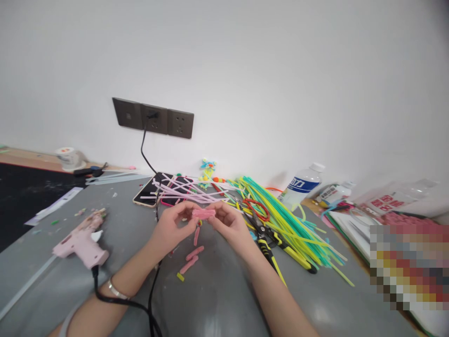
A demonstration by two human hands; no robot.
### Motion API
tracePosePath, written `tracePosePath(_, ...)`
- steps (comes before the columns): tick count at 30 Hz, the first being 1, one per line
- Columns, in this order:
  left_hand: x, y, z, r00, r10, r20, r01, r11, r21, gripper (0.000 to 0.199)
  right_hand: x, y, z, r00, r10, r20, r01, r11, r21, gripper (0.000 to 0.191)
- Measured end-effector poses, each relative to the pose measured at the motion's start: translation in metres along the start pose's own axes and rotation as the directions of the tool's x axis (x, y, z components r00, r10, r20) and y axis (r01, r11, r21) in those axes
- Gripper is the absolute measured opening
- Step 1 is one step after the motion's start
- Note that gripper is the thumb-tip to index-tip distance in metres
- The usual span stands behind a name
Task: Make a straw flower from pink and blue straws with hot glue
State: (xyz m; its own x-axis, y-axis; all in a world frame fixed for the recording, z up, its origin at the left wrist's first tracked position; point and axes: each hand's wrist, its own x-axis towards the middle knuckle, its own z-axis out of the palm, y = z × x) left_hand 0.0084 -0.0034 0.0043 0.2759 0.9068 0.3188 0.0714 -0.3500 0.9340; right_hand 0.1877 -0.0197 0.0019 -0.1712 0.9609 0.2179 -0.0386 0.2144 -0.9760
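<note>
A short, fuzzy pink pipe cleaner bundle [203, 214] is held level above the table. My left hand [175, 225] pinches its left end between thumb and fingers. At the opposite end, the thumb and fingers of my right hand [230, 228] are closed on it too. Just below lie several loose pink pipe cleaner pieces [195, 253] and one short yellow-green piece [180, 277]. Farther left, a pink hot glue gun [84, 248] rests on its side with glue and scraps around its nozzle.
Right of my hands are yellow-black pliers [262, 231], red-handled scissors [258, 209] and long green and yellow pipe cleaners [294, 224]. Pale pink stems [189, 191] lie across a phone [147, 191]. A black cord [143, 145] runs from the wall socket. A bottle [303, 185] stands behind.
</note>
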Motion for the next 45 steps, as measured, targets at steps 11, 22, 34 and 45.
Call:
tracePosePath(11,-0.0007,-0.0001,0.0009,1.0,0.011,-0.009,-0.01,1.0,0.027,0.015,0.0003,-0.0044,0.0018,1.0,0.002,-0.004,-0.002,1.0,-0.019,0.025)
tracePosePath(22,-0.0012,-0.0037,0.0003,1.0,0.009,0.022,-0.01,0.999,0.044,0.014,0.0005,-0.0002,0.0025,1.0,0.023,-0.004,-0.023,0.999,0.03,0.026)
tracePosePath(34,0.0009,-0.0025,0.0018,0.998,-0.053,0.038,0.054,0.998,-0.017,0.016,-0.0004,-0.0001,0.0021,0.998,0.057,-0.022,-0.055,0.997,0.05,0.025)
tracePosePath(45,0.0017,0.0056,-0.0004,0.99,-0.13,0.054,0.138,0.975,-0.173,0.025,0.0014,0.0017,0.0021,0.994,0.111,-0.019,-0.104,0.967,0.232,0.027)
